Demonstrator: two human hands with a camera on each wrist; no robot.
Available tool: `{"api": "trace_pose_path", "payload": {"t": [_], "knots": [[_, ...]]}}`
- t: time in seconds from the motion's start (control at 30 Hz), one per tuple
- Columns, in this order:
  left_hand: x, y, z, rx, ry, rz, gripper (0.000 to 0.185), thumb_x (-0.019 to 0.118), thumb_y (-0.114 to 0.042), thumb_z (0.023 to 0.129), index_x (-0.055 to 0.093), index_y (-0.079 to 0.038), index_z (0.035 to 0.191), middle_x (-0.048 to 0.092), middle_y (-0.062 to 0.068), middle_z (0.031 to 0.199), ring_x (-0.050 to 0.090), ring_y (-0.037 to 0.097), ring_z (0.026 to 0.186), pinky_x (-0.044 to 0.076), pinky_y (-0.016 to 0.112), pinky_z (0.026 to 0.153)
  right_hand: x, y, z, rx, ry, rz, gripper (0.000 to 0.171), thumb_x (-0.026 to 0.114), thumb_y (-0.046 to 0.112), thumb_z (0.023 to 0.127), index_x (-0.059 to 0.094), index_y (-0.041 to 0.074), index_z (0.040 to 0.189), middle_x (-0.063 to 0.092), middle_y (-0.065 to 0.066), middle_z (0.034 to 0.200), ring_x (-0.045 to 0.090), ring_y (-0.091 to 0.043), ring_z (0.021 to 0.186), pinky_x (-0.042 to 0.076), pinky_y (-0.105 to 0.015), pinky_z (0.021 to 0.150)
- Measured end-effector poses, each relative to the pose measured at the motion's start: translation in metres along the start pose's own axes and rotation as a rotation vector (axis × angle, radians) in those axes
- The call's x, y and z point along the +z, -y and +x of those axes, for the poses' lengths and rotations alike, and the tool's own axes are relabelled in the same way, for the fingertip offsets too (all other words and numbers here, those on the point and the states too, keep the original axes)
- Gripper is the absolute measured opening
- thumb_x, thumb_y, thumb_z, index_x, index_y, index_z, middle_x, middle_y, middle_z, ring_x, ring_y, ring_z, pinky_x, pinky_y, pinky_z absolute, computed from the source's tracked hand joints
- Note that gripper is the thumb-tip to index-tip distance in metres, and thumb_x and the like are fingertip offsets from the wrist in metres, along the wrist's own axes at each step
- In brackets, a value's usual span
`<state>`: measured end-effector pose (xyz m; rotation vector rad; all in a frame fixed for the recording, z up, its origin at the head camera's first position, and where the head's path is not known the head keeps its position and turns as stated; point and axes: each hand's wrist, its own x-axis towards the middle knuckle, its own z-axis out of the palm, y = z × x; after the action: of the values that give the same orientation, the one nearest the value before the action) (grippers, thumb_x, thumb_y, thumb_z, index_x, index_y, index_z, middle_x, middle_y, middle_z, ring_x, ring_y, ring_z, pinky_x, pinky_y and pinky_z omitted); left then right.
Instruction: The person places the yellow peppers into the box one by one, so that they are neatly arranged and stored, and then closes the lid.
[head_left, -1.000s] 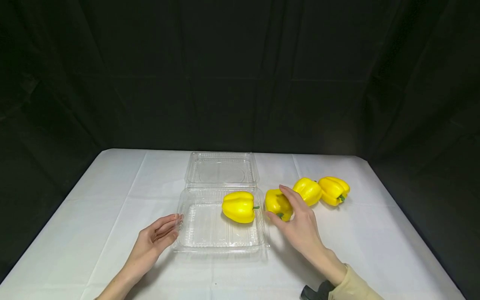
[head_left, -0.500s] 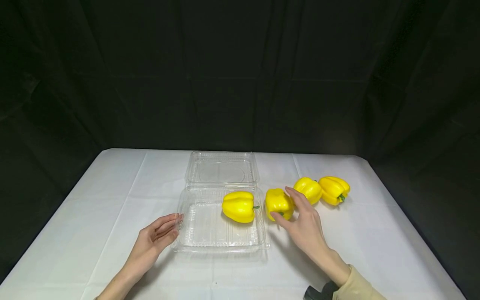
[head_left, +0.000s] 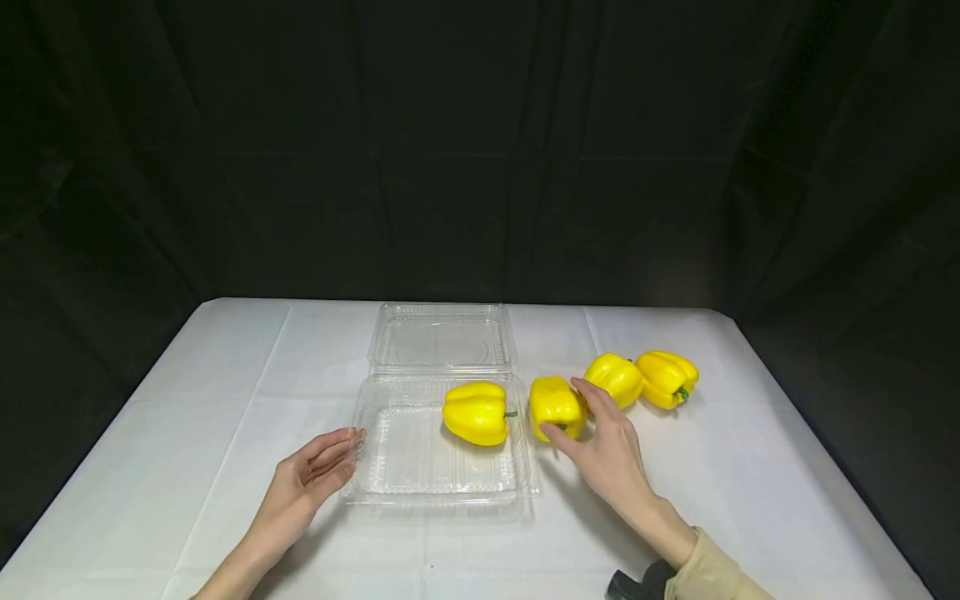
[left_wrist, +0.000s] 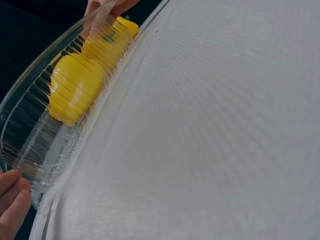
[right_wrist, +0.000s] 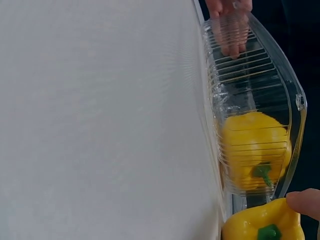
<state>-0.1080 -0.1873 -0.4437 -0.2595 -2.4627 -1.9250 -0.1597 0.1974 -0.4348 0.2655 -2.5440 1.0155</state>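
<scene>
A clear plastic clamshell container (head_left: 401,475) lies unfolded on the white table, its lid (head_left: 442,342) laid back behind the base. One yellow bell pepper (head_left: 477,414) rests on its side in the base's right half, green stem to the right. My left hand (head_left: 303,492) touches the base's left wall with fairly straight fingers (left_wrist: 15,192). Just outside the right wall, my right hand (head_left: 611,458) holds a second yellow bell pepper (head_left: 551,404) between thumb and fingers. In the right wrist view, the thumb (right_wrist: 305,202) meets this pepper's side; the other fingers are out of view.
Two more yellow bell peppers, a nearer one (head_left: 615,379) and a farther one (head_left: 667,379), lie side by side behind the right hand. A black curtain (head_left: 465,150) hangs behind the white-covered table (head_left: 187,417). Something black (head_left: 637,583) sits by the right sleeve.
My right hand has shifted slightly right and back toward me, uncovering more of the pepper beside the container. That pepper stays nearly in place. The left hand and container look unchanged.
</scene>
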Motion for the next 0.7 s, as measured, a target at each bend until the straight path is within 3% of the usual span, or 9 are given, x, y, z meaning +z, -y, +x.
{"api": "trace_pose_path", "payload": {"t": [0.7], "knots": [[-0.0002, 0.0011, -0.0001, 0.012, -0.004, -0.007, 0.041, 0.063, -0.014, 0.099, 0.054, -0.001, 0.136, 0.061, 0.014, 0.138, 0.058, -0.001, 0.120, 0.048, 0.014, 0.096, 0.0099, -0.0029, -0.0038, 0.105, 0.009, -0.006, 0.080, 0.087, 0.031, 0.077, 0.051, -0.003, 0.140, 0.054, -0.021, 0.141, 0.051, -0.041, 0.130, 0.041, -0.057, 0.108]]}}
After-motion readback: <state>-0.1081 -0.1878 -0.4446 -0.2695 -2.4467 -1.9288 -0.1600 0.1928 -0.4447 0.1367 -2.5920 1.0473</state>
